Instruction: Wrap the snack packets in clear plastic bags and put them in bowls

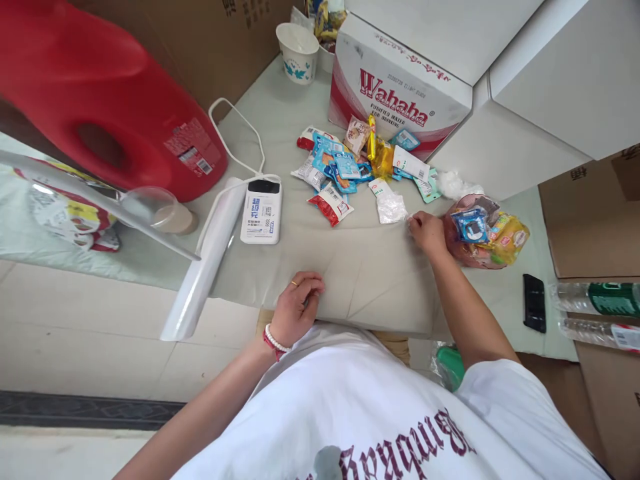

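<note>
My left hand (299, 302) rests curled on the near edge of the grey cloth-covered table (370, 280), fingers bent inward with nothing visible in them. My right hand (427, 232) lies farther out, its fingers pinched at the edge of a small clear plastic packet (391, 207). Just beyond lies a heap of small snack packets (345, 163) in blue, red, white and yellow. Right of my right hand sits a clear bag full of packets (487, 233).
A Wahaha water carton (400, 80) stands behind the heap, a paper cup (298, 52) to its left. A red jug (100, 100), a white power bank (261, 211) with cable, a plastic film roll (207, 260), a black phone (534, 302) and bottles (597, 300) surround the table.
</note>
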A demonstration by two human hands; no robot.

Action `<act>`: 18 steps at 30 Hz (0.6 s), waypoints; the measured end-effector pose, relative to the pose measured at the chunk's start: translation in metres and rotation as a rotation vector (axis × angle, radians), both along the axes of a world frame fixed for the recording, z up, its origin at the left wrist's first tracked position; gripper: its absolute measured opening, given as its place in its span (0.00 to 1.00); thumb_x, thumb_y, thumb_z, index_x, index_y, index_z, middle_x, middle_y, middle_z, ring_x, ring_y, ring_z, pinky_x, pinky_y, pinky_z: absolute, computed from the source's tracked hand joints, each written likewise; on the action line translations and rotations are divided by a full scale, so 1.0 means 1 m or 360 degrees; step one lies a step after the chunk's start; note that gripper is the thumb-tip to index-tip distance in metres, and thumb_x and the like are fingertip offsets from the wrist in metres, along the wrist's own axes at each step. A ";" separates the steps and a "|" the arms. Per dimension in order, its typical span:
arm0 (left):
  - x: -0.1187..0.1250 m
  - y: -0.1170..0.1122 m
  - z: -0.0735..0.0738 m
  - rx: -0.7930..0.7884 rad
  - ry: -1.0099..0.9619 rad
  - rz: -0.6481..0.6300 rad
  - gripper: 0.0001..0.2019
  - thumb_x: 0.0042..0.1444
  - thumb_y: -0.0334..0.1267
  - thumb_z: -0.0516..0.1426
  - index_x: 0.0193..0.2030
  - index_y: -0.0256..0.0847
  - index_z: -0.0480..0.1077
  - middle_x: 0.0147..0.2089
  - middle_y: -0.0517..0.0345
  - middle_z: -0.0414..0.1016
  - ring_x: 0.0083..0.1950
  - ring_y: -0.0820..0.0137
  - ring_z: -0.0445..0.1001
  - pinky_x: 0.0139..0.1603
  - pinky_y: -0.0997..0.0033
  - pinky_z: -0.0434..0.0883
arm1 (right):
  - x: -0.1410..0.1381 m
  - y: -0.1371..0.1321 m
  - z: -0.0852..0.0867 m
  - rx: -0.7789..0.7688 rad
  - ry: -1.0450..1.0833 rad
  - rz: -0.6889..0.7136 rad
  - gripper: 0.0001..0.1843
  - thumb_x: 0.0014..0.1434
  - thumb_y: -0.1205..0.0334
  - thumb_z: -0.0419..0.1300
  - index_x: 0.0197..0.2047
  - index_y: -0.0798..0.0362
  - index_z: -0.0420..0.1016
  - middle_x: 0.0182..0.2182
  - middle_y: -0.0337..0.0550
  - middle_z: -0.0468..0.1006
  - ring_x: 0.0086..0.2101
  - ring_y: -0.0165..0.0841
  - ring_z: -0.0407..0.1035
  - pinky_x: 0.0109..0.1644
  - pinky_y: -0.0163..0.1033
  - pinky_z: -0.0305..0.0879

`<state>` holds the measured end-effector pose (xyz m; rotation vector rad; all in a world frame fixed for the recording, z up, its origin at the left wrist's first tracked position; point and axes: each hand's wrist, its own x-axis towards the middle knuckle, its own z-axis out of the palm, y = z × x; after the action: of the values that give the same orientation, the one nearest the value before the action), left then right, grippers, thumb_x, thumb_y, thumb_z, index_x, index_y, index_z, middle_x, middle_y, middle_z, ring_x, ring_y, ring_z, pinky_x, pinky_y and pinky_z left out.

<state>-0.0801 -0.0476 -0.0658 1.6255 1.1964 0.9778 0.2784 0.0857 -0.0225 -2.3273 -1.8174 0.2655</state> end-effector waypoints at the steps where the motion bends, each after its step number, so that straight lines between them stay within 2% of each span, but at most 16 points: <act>1: 0.000 -0.001 0.003 -0.0066 -0.0075 0.0018 0.06 0.63 0.34 0.54 0.41 0.42 0.74 0.49 0.48 0.74 0.45 0.65 0.77 0.45 0.61 0.79 | -0.002 -0.007 -0.001 0.0089 0.0137 -0.0007 0.14 0.66 0.56 0.54 0.40 0.56 0.78 0.35 0.50 0.82 0.36 0.39 0.72 0.42 0.40 0.64; 4: 0.013 0.001 0.017 -0.0300 -0.0296 0.0031 0.07 0.65 0.42 0.56 0.42 0.43 0.73 0.46 0.50 0.73 0.43 0.66 0.76 0.39 0.66 0.77 | -0.022 -0.046 0.005 0.0297 0.0659 0.0026 0.16 0.69 0.50 0.53 0.43 0.53 0.75 0.26 0.40 0.75 0.28 0.35 0.68 0.37 0.39 0.64; 6: 0.032 0.009 0.027 -0.0526 -0.0431 0.0006 0.11 0.64 0.47 0.58 0.45 0.43 0.72 0.47 0.50 0.73 0.41 0.67 0.75 0.32 0.70 0.74 | -0.044 -0.078 0.012 0.0342 0.0904 0.0181 0.16 0.70 0.47 0.53 0.43 0.50 0.74 0.26 0.37 0.73 0.28 0.34 0.68 0.37 0.39 0.65; 8: 0.055 0.022 0.033 -0.0688 -0.0520 0.0081 0.20 0.57 0.51 0.63 0.50 0.42 0.69 0.52 0.50 0.73 0.39 0.70 0.74 0.29 0.73 0.71 | -0.067 -0.106 0.018 0.0366 0.0977 0.0395 0.15 0.71 0.48 0.53 0.41 0.48 0.74 0.29 0.39 0.73 0.31 0.35 0.69 0.39 0.41 0.67; 9: 0.066 0.029 0.034 -0.0739 -0.0545 0.0105 0.24 0.53 0.51 0.66 0.51 0.41 0.69 0.51 0.51 0.74 0.37 0.72 0.74 0.30 0.73 0.71 | -0.076 -0.116 0.020 0.0373 0.0988 0.0487 0.14 0.72 0.49 0.53 0.40 0.47 0.74 0.30 0.41 0.73 0.32 0.36 0.70 0.40 0.42 0.68; 11: 0.081 0.043 0.031 -0.0837 -0.0620 0.0032 0.21 0.51 0.51 0.66 0.45 0.39 0.70 0.42 0.57 0.75 0.35 0.73 0.72 0.33 0.73 0.70 | -0.087 -0.130 0.019 0.0384 0.1033 0.0563 0.14 0.72 0.50 0.53 0.40 0.46 0.74 0.32 0.42 0.73 0.34 0.38 0.70 0.41 0.44 0.68; 14: 0.085 0.050 0.021 -0.0982 -0.0687 0.0052 0.16 0.51 0.49 0.64 0.36 0.39 0.70 0.32 0.63 0.70 0.31 0.74 0.68 0.31 0.74 0.67 | -0.087 -0.136 0.009 0.0458 0.1281 0.0318 0.12 0.71 0.50 0.55 0.41 0.46 0.73 0.31 0.40 0.72 0.33 0.36 0.68 0.40 0.43 0.68; 16: 0.077 0.045 0.016 -0.0991 -0.0593 0.0195 0.14 0.49 0.45 0.64 0.36 0.40 0.69 0.32 0.64 0.69 0.30 0.75 0.66 0.30 0.74 0.65 | -0.083 -0.136 0.002 0.0475 0.1561 0.0064 0.11 0.70 0.49 0.57 0.42 0.46 0.72 0.29 0.37 0.70 0.30 0.34 0.66 0.37 0.41 0.67; 18: 0.068 0.035 0.018 -0.0776 -0.0357 0.0368 0.14 0.47 0.40 0.65 0.40 0.41 0.68 0.37 0.62 0.70 0.32 0.74 0.66 0.32 0.73 0.66 | -0.081 -0.134 -0.002 0.0448 0.1845 -0.0115 0.12 0.68 0.47 0.60 0.40 0.46 0.72 0.27 0.35 0.68 0.27 0.32 0.63 0.32 0.38 0.64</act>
<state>-0.0118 -0.0129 -0.0482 0.9870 1.3569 0.8928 0.1978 -0.0485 -0.0245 -1.4593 -1.0628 1.0016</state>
